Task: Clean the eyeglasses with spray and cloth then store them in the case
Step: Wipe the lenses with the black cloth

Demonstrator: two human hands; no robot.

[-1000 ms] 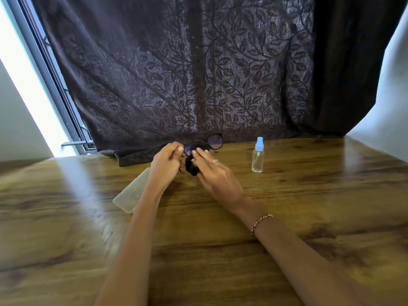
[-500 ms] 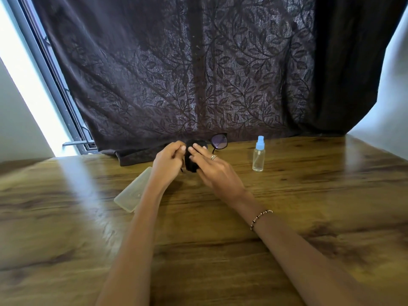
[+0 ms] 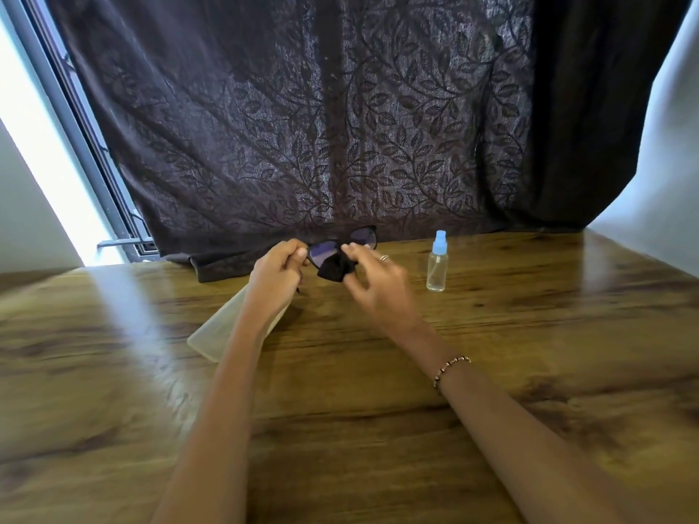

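Note:
Black-framed eyeglasses (image 3: 362,237) are held above the far part of the wooden table (image 3: 529,353). My left hand (image 3: 276,276) grips their left end. My right hand (image 3: 372,281) pinches a small black cloth (image 3: 334,267) against the left lens. A clear spray bottle (image 3: 437,267) with a blue cap stands upright to the right of my right hand. A translucent pale glasses case (image 3: 219,334) lies on the table under my left forearm, partly hidden by it.
A dark leaf-patterned curtain (image 3: 321,126) hangs right behind the table, its hem resting on the far edge. A window frame (image 3: 87,145) runs along the left, a white wall (image 3: 673,164) at the right.
The cloth has slid off the upper part of the left lens to its lower right, so the lens now shows. My right hand has shifted slightly right.

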